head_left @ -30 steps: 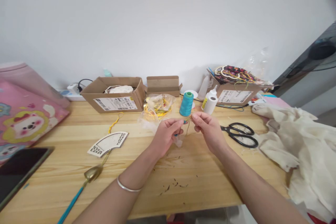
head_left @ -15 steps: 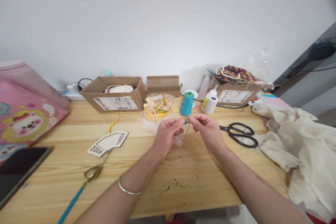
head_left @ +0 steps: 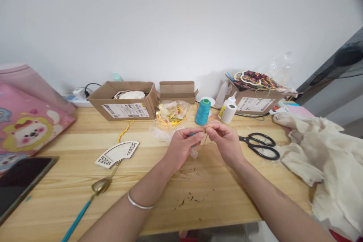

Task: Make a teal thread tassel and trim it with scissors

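Observation:
My left hand [head_left: 184, 144] and my right hand [head_left: 222, 139] meet over the table, thumbs and forefingers pinched. Between the fingertips runs a thin brownish-gold cord [head_left: 205, 139], its end dangling below. A bit of blue shows in my left fingers; what it belongs to is hidden. Just behind my hands stands a teal thread cone [head_left: 203, 112]. Black-handled scissors [head_left: 262, 145] lie right of my right hand. On the left lies a fan-shaped wooden piece [head_left: 117, 153] with a yellow cord loop, joined to a gold bead [head_left: 100, 186] and a teal tassel [head_left: 77, 219].
Behind are a cardboard box [head_left: 124, 110], a plastic bag of yellow cords [head_left: 172, 115], a white spool [head_left: 229, 113] and a filled box [head_left: 253, 102]. Cream cloth [head_left: 334, 174] covers the right side. A phone [head_left: 22, 181] and pink bag [head_left: 31, 132] sit left. Dark scraps dot the table [head_left: 227, 204].
My fingertips have shifted slightly to the right and closer together around the cord. Less of the blue in my left fingers shows. Both hands stay pinched; the things on the table stay put.

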Tool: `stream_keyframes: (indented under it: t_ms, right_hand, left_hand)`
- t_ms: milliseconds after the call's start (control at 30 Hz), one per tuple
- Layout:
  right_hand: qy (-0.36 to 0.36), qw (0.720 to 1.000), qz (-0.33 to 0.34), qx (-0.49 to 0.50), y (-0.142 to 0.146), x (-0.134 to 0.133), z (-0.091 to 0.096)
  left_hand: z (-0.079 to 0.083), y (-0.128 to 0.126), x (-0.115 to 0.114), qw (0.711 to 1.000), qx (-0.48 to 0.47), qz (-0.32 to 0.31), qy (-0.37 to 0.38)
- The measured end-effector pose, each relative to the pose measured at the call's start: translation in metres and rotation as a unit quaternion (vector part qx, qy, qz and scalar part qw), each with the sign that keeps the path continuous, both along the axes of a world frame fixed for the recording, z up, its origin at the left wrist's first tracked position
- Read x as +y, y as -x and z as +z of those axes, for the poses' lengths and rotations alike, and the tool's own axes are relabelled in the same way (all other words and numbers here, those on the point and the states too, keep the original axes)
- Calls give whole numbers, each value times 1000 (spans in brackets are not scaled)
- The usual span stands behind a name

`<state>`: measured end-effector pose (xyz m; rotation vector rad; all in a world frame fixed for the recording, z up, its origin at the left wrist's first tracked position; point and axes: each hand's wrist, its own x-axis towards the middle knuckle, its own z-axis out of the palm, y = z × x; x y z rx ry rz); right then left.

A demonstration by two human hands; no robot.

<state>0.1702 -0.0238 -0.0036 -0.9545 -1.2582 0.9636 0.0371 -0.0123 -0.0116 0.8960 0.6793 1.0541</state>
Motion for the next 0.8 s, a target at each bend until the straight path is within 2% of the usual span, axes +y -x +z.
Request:
stream_keyframes:
  t_ms: [100,233,333,533,800]
  right_hand:
    - [-4,1000,-4,6,0,0,0]
    - [-20,1000,-7,-6,0,0,1]
    - [-31,999,-4,-15,0,0,2]
    - [2,1000,-1,-2,1,-1,2]
    - [16,1000,-2,7,2,-2,4]
  left_hand:
    - [1,0,-1,1000,12,12,-11]
    - [4,0,-1,1000,-18,-14,-6]
    - [3,0,0,1000,1,-12,-11]
    - [-1,1,0,999,44,9,-29]
    - [3,1,-1,1000,-9,-13,-4]
